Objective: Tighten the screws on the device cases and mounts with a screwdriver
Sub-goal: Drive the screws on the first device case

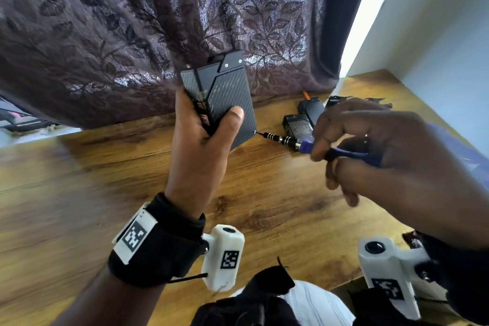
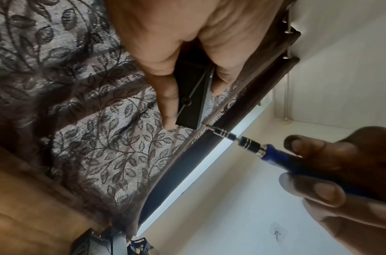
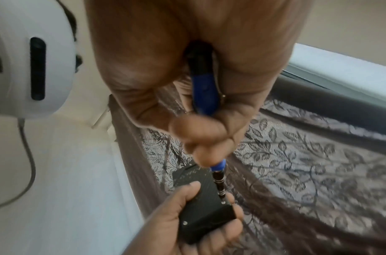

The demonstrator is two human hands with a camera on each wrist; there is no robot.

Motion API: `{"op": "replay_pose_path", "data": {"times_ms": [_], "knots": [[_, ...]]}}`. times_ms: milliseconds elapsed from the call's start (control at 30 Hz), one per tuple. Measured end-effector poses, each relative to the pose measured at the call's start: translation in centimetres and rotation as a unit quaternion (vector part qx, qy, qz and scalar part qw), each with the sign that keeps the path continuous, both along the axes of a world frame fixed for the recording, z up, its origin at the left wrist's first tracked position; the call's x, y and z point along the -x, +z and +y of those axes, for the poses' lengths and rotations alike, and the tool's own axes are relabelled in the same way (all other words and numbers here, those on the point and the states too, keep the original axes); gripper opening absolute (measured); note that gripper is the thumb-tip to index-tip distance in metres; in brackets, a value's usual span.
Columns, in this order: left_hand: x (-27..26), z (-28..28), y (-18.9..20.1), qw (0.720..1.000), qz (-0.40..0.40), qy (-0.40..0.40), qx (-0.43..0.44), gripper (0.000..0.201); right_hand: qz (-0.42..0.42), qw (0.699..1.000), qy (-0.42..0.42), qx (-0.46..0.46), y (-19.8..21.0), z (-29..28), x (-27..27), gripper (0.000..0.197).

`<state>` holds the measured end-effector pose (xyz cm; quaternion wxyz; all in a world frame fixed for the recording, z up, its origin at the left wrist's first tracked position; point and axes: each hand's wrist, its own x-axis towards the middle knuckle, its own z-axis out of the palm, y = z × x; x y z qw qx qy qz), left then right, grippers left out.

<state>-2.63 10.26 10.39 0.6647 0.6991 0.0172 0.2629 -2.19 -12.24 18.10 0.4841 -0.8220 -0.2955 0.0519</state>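
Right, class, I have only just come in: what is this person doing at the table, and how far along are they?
A person is working on a black device case with a screwdriver. The left hand holds the case up off the wooden table, thumb across its textured face. The right hand grips the blue handle, and the tip sits at a screw on the case's lower right edge. More black cases lie on the table behind. How tight the screw is cannot be told.

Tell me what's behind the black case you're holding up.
Behind the case hangs a leaf-patterned curtain. The left hand grips the case, its fingers wrapped round the back and hidden in the head view. What lies behind the curtain is covered.
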Motion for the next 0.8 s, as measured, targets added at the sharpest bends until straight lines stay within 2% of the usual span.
{"op": "replay_pose_path", "data": {"times_ms": [133,200,267,367,400,567,700,800], "knots": [[0.1,0.6,-0.2,0.999,0.025,-0.004,0.034,0.033,0.066,0.997,0.047,-0.005,-0.5,-0.3,-0.1,0.036],[0.1,0.7,-0.2,0.999,0.023,-0.012,0.047,0.034,0.081,0.996,0.031,-0.017,-0.7,-0.3,-0.4,0.039],[0.0,0.7,-0.1,0.998,0.018,-0.017,0.054,0.036,0.060,0.998,-0.002,-0.030,-0.7,-0.3,-0.6,0.038],[0.1,0.7,-0.1,0.997,0.016,-0.012,0.079,0.038,0.022,0.999,-0.036,-0.028,-0.1,0.1,-0.4,0.018],[0.2,0.7,0.0,0.996,0.017,-0.010,0.089,0.039,0.023,0.998,-0.043,-0.033,0.0,0.2,-0.3,0.016],[0.2,0.8,0.0,0.991,0.043,-0.007,0.127,0.049,0.009,0.998,-0.055,-0.027,-0.1,0.0,-0.1,0.028],[0.1,0.8,0.3,0.988,0.058,-0.007,0.140,0.036,-0.071,0.996,-0.026,0.041,0.1,0.1,-0.1,0.026],[0.2,0.7,0.5,0.987,0.065,-0.012,0.146,0.034,-0.113,0.991,-0.007,0.064,0.3,0.0,0.3,0.034]]}}
